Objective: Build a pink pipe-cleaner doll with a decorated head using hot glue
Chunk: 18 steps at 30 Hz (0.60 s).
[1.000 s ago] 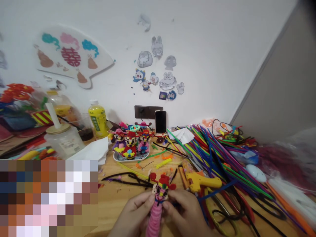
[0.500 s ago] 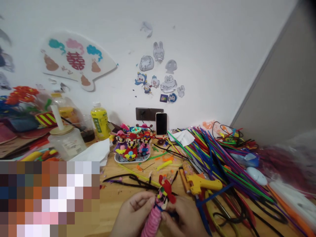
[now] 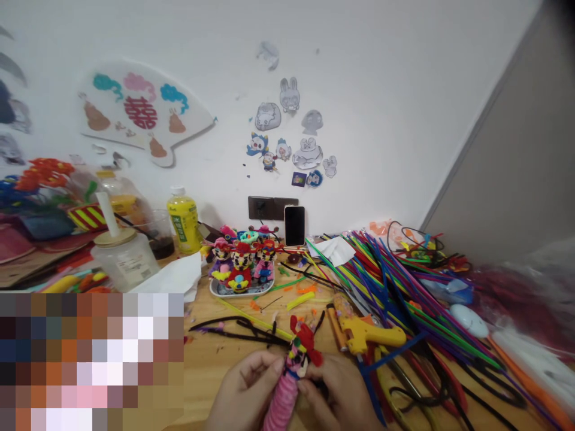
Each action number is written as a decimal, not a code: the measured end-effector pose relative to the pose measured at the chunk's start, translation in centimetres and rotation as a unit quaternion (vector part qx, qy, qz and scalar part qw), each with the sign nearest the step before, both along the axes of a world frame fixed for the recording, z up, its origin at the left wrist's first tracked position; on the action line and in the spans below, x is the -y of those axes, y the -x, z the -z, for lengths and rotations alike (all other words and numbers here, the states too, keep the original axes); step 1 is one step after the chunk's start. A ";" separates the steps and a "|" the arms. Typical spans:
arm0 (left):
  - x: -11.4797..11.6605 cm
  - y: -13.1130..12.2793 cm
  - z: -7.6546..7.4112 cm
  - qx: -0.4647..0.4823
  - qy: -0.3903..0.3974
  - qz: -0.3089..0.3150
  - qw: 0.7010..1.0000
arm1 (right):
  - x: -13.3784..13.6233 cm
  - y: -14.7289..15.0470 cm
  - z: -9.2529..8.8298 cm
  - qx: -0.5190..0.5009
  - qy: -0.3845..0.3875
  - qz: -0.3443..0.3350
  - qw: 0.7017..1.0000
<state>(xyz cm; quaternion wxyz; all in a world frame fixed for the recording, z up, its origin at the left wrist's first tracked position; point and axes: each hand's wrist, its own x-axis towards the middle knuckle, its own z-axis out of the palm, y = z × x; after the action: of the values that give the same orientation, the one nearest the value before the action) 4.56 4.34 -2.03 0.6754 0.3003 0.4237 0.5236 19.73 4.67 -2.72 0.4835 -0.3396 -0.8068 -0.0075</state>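
My left hand (image 3: 246,390) and my right hand (image 3: 341,397) both grip a small pipe-cleaner doll (image 3: 285,401) low in the middle of the view. Its body is wound in pink pipe cleaner, and its red headdress (image 3: 306,342) leans to the right. My fingers hide part of the doll's waist. Just above my right hand lies a yellow hot glue gun (image 3: 366,333). Loose black pipe cleaners (image 3: 242,331) lie on the wooden table beyond my left hand.
A large heap of multicoloured pipe cleaners (image 3: 404,299) spreads across the table's right side. Finished dolls stand on a plate (image 3: 265,288) at the back. Behind them are a phone (image 3: 294,226) and a yellow bottle (image 3: 183,221). A pixelated patch (image 3: 90,359) covers the lower left.
The doll has tilted to the right, with its headdress now leaning that way. Both hands still hold it, and the view has shifted slightly.
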 end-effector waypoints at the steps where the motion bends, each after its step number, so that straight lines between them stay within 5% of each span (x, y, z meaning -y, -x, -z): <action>1: 0.1 0.0 0.0 0.015 -0.001 0.006 1.000 | 0.0 -0.1 0.1 -0.003 0.002 0.004 1.000; 5: 0.5 0.1 -0.2 0.061 -0.004 0.041 0.997 | -0.1 -0.3 0.2 -0.005 0.001 -0.003 1.000; 11: 0.7 -0.2 0.8 0.010 -0.081 0.083 0.993 | -0.1 -0.4 -0.3 0.012 -0.022 -0.014 1.000; 18: 0.2 -0.1 1.5 0.009 -0.081 0.116 0.990 | -0.2 -0.1 -0.6 -0.013 0.005 0.024 1.000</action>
<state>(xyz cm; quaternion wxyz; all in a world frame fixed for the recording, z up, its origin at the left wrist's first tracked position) 4.67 4.09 -3.51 0.7089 0.3965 0.3356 0.4770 19.87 4.85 -2.15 0.4922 -0.3616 -0.7917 -0.0103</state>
